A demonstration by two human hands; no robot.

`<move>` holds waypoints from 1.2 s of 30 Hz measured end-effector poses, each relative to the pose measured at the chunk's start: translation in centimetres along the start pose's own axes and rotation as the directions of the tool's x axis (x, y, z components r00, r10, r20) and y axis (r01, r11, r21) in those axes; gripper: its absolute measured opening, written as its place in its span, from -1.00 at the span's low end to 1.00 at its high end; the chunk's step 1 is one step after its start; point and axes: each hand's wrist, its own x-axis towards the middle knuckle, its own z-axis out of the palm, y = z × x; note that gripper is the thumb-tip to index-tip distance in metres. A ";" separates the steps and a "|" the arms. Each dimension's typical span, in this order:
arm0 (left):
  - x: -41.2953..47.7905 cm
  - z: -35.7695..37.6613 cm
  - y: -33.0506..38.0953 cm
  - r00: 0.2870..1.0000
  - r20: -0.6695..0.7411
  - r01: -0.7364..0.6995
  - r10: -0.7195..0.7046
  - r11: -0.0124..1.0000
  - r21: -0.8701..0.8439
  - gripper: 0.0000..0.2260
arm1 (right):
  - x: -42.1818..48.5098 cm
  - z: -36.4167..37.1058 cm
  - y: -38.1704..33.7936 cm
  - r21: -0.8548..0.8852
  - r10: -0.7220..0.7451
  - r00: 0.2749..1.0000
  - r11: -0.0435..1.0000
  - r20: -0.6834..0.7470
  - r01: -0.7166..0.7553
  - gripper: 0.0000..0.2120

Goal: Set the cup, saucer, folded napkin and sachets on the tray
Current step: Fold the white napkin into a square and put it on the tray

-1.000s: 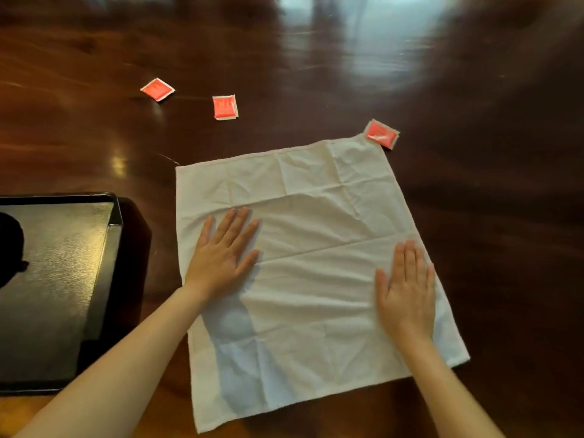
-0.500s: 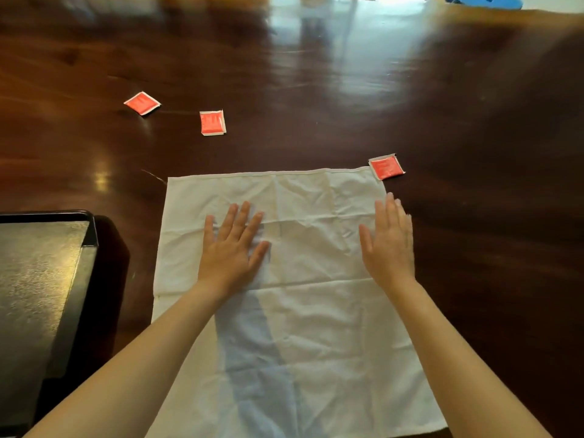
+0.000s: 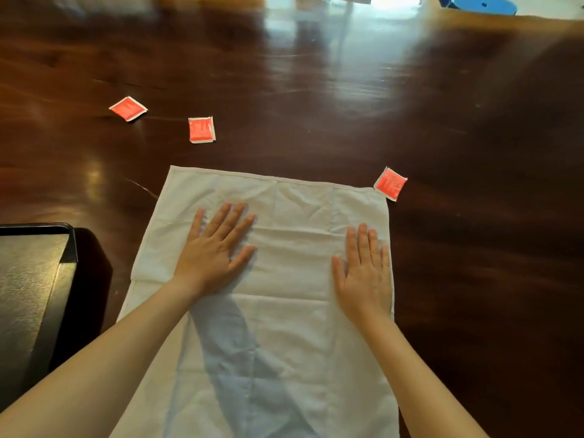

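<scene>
A white cloth napkin (image 3: 294, 216) lies spread flat and unfolded on the dark wooden table. My left hand (image 3: 215, 251) presses palm-down on its upper left part, fingers spread. My right hand (image 3: 363, 273) lies flat along its right edge. Three red sachets rest on the table: one (image 3: 128, 108) far left, one (image 3: 201, 129) beyond the napkin, one (image 3: 390, 184) touching the napkin's far right corner. The black tray (image 3: 68, 245) sits at the left edge, only its corner showing. No cup or saucer is visible.
The glossy dark table (image 3: 347, 90) stretches far ahead and to the right. A blue object (image 3: 480, 3) lies at the far top right past the table edge.
The view tilted up and the napkin now sits squarer to me. My right hand slid toward the napkin's right edge. My left hand stays pressed flat on the cloth.
</scene>
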 end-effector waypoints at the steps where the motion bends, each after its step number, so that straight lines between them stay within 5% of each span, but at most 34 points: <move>1: 0.3 -0.1 0.0 1.000 -0.002 0.013 -0.013 1.000 -0.003 -0.44 | 1.0 -0.1 0.1 -0.008 -0.014 1.000 1.000 0.011 0.014 -0.39; 8: 2.5 -0.3 0.3 0.994 0.020 0.106 -0.106 0.994 -0.015 -0.43 | 6.0 -0.9 1.1 -0.040 -0.121 0.985 0.991 0.124 0.126 -0.31; 13: 0.9 -0.8 0.4 0.999 -0.014 0.050 -0.050 0.999 0.002 -0.39 | 5.0 -1.7 0.6 -0.001 -0.123 0.980 0.992 0.157 0.125 -0.30; 19: -9.4 1.5 7.1 0.997 0.001 0.077 -0.077 0.993 -0.095 -0.48 | -5.8 -0.3 -5.5 0.079 -0.464 0.870 0.886 0.164 0.457 -0.43; 28: -13.9 0.4 -0.1 0.971 0.070 0.233 -0.230 0.972 -0.036 -0.46 | -6.6 -1.2 1.6 -0.046 -0.249 0.945 0.963 0.210 0.264 -0.39; 32: -18.3 -0.8 -0.5 0.989 0.147 0.027 -0.013 0.995 -0.094 -0.42 | -9.0 -2.7 3.0 -0.087 -0.203 0.950 0.970 0.239 0.229 -0.36; 36: -23.3 -1.7 0.3 0.948 0.227 -0.218 0.225 0.974 -0.055 -0.42 | -14.6 -3.5 2.7 -0.039 -0.557 0.771 0.802 0.308 0.596 -0.41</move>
